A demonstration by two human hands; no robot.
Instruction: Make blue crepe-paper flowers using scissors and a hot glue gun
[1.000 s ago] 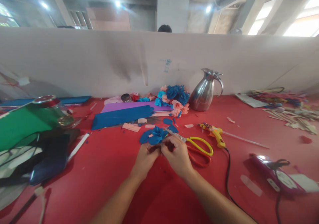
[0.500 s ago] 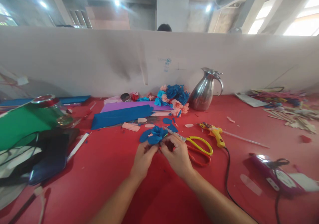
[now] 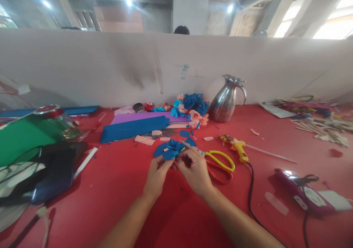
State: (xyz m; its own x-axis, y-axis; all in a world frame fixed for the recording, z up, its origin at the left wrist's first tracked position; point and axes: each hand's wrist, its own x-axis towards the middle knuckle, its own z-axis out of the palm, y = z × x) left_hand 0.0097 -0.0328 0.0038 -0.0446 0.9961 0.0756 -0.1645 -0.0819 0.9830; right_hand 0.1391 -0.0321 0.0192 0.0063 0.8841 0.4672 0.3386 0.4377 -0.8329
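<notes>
The only view looks from the person's head, forward and down over the red worktop (image 3: 91,192), with the left hand (image 3: 157,176) and right hand (image 3: 196,172) near, out to the pale partition (image 3: 96,67) along the worktop's far edge.

a deep-blue paper flower (image 3: 171,152) shows against a red tabletop (image 3: 110,189), with yellow-and-red-handled scissors (image 3: 204,153), a yellow hot-glue gun (image 3: 240,151) and silvery pitcher (image 3: 223,104).
</notes>
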